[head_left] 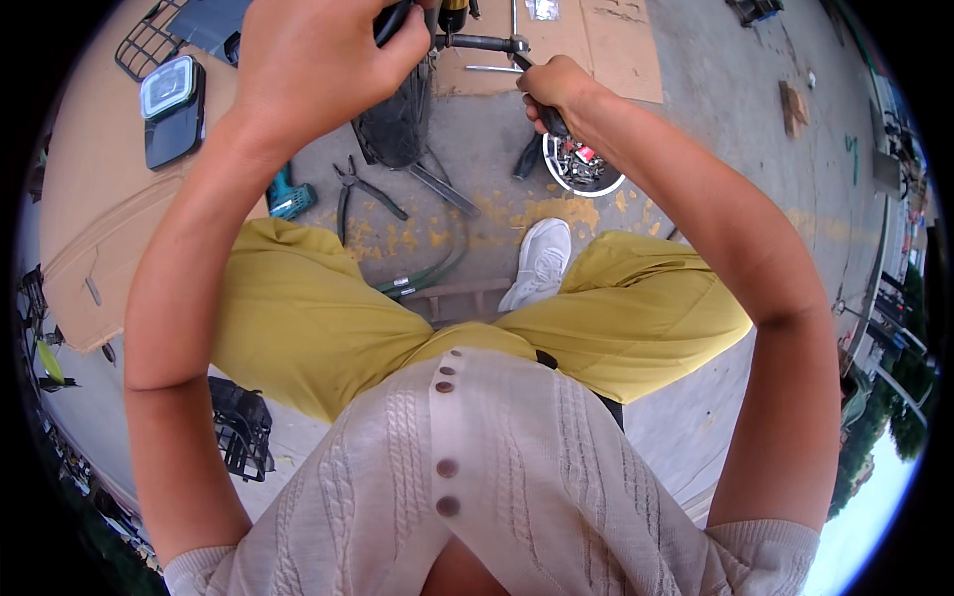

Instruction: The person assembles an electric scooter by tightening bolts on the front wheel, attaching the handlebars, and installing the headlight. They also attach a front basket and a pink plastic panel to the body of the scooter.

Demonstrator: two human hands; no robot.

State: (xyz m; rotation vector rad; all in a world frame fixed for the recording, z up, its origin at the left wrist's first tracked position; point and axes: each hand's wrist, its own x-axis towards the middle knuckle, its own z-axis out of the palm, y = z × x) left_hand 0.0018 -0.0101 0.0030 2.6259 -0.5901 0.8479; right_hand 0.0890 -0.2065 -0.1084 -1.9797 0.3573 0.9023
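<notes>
I sit over the grey concrete floor (715, 109), brown cardboard sheets (89, 189) to my left. Raised before me is a black metal bicycle frame part (397, 119), stiff and probably heavy. My left hand (318, 60) is closed around its dark upper end. My right hand (558, 91) grips a black-handled metal wrench (487, 43), hard and slippery, best held by the grip. Black pliers (360, 191) lie below.

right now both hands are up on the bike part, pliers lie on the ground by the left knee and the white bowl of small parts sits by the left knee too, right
Not quite. The head view shows the white bowl of small parts on the ground under the right hand, on the right-knee side, not by the left knee. The rest holds: both hands, the left hand too, are up on the bike part, and the pliers lie by the left knee.
</notes>
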